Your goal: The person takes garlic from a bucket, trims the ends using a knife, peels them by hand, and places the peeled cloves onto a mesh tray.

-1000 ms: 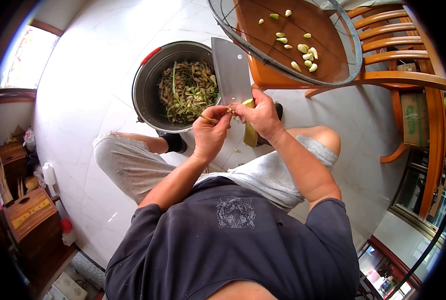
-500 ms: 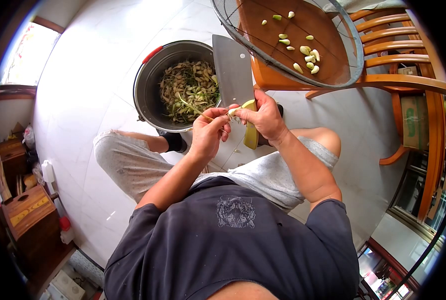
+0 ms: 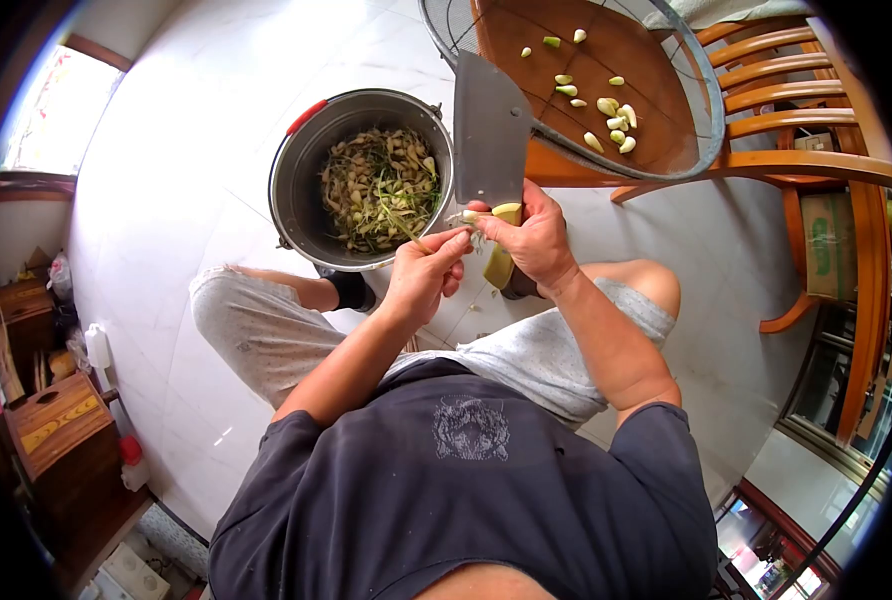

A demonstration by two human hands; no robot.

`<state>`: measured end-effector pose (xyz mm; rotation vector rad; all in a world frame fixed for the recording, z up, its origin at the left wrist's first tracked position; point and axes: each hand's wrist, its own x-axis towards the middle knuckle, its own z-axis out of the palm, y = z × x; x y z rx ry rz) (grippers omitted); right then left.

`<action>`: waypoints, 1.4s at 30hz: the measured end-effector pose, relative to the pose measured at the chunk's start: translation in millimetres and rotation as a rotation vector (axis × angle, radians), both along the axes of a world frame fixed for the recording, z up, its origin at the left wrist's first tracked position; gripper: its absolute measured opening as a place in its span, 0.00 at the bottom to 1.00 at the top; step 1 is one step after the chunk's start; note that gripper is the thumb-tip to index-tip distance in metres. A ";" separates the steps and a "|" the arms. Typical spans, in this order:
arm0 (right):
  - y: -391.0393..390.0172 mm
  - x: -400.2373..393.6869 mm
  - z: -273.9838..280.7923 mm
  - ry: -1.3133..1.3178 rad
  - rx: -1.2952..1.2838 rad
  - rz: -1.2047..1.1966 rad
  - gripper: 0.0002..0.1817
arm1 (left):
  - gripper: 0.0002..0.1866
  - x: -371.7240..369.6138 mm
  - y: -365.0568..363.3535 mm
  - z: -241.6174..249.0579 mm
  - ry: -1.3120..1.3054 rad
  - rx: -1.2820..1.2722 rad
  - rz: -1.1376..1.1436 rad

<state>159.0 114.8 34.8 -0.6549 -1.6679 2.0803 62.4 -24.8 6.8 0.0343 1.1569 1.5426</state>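
Note:
My left hand (image 3: 426, 277) is pinching a garlic plant by its thin stalk (image 3: 398, 222), which sticks out toward the bucket. My right hand (image 3: 534, 245) is closed around a cleaver; its broad grey blade (image 3: 491, 125) points away from me and its yellow handle (image 3: 500, 268) shows below the fingers. The right thumb presses near a small whitish garlic piece (image 3: 469, 217) with stringy roots, between the two hands. Just beyond my left hand stands a metal bucket (image 3: 286, 170) holding a heap of garlic bulbs and green stalks (image 3: 378, 190).
A round mesh sieve (image 3: 711, 110) rests on a wooden chair (image 3: 786, 160) at the upper right, with several peeled garlic cloves (image 3: 616, 112) in it. The cleaver blade overlaps the sieve's rim in view. Small scraps lie on the tiled floor (image 3: 206, 200). A wooden cabinet (image 3: 61, 425) stands at left.
The cleaver has shifted right, away from the bucket, uncovering its right rim. Both hands have moved slightly, the garlic still between them.

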 end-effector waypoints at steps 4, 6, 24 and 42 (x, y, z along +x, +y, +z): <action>-7.6 -2.2 1.4 0.003 0.015 -0.069 0.16 | 0.15 2.6 13.3 5.5 -0.092 0.111 0.087; -12.5 -3.0 1.4 -0.030 0.090 -0.111 0.15 | 0.15 3.0 16.7 6.0 -0.139 0.086 0.131; 8.9 17.4 12.1 0.121 1.090 -0.055 0.16 | 0.03 -32.6 12.3 3.9 -0.058 0.230 0.286; 1.4 15.5 11.7 0.119 1.309 -0.072 0.18 | 0.06 -17.0 19.4 -4.9 -0.358 0.415 0.258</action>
